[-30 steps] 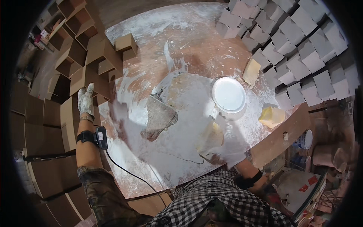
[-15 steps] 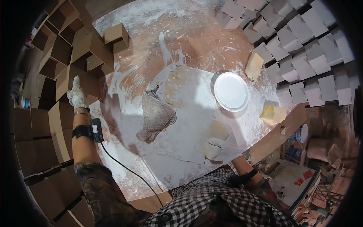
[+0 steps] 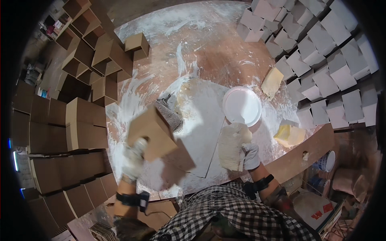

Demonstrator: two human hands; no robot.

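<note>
My left hand (image 3: 133, 161), in a whitish work glove, is closed on a brown cardboard box (image 3: 149, 127). The box is lifted and tilted over the left middle of the table, its shadow falling to its right. My gloved right hand (image 3: 252, 156) grips the right side of a thick cream sponge (image 3: 234, 145) near the table's front edge. Just beyond the sponge stands a round white tub (image 3: 242, 105) with white contents. A grey textured cloth (image 3: 169, 114) lies behind the box, which partly hides it.
Brown boxes (image 3: 86, 114) are stacked along the left, and one small box (image 3: 137, 45) stands at the far left. White-faced boxes (image 3: 321, 60) fill the far right. Two yellowish sponge pieces (image 3: 272, 82) lie right of the tub on the white-smeared table (image 3: 217, 52).
My left hand has taken a brown box from the left stack and brought it over the table. My right hand now holds the sponge more upright, and its fingers have shifted to the sponge's right side.
</note>
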